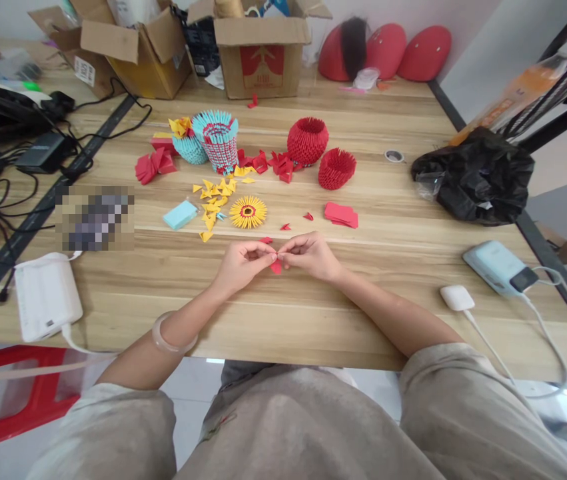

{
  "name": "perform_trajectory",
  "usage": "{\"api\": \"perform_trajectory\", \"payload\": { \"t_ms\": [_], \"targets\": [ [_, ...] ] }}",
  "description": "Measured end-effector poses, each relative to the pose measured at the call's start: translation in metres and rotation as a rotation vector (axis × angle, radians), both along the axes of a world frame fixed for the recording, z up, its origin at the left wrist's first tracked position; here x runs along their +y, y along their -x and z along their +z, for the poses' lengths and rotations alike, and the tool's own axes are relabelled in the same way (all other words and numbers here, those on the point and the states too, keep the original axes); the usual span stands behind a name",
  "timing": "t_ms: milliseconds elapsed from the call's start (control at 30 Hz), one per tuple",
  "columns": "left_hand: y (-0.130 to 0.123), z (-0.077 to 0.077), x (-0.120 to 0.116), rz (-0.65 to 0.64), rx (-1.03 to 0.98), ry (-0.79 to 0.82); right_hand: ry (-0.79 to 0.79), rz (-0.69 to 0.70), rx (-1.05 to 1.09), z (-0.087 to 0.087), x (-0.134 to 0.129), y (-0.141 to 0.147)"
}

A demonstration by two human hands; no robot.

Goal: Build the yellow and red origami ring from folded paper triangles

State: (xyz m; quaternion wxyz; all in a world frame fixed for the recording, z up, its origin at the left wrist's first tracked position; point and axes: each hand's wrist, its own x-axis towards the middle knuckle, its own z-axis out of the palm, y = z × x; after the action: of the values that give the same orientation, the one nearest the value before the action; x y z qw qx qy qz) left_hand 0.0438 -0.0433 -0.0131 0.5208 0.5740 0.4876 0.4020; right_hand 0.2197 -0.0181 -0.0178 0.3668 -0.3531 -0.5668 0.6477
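Low over the table, pinching a red paper piece between fingers of left hand and right hand, seemingly mid-fold, with folded pieces done beyond and red slips left flat.

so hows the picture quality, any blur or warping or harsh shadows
Head view: soft, fairly even light, no harsh shadows on the wooden table; head view: wide-angle warping seems to stretch the orange drink bottle toward the corner; head view: a pixelated patch hides something at left; head view: the red paper at the fingertips is too small for fold detail.
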Motion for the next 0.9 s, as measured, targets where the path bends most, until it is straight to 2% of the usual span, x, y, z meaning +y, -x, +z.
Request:
{"api": "perform_trajectory", "payload": {
  "t_ms": [167, 400, 600, 733, 900],
  "targets": [
    [0.001, 0.002, 0.002, -0.077, 0.033, -0.049, -0.031, -0.003, -0.013, 0.0, -0.001, 0.0],
    [0.0, -0.002, 0.002, -0.017, -0.054, -0.154, 0.024, -0.004, 0.029, -0.009, 0.001, 0.001],
    [0.004, 0.002, 0.004, 0.001, 0.134, -0.347, 0.027, -0.008, 0.081, -0.009, 0.001, 0.0],
    [0.003, 0.003, 0.005, 0.07, 0.044, -0.326, 0.088, 0.006, 0.134, -0.01, 0.001, 0.001],
    [0.003, 0.0, 0.004, 0.082, 0.006, -0.301, 0.104, -0.013, 0.137, -0.013, 0.002, 0.002]
  ]
}}
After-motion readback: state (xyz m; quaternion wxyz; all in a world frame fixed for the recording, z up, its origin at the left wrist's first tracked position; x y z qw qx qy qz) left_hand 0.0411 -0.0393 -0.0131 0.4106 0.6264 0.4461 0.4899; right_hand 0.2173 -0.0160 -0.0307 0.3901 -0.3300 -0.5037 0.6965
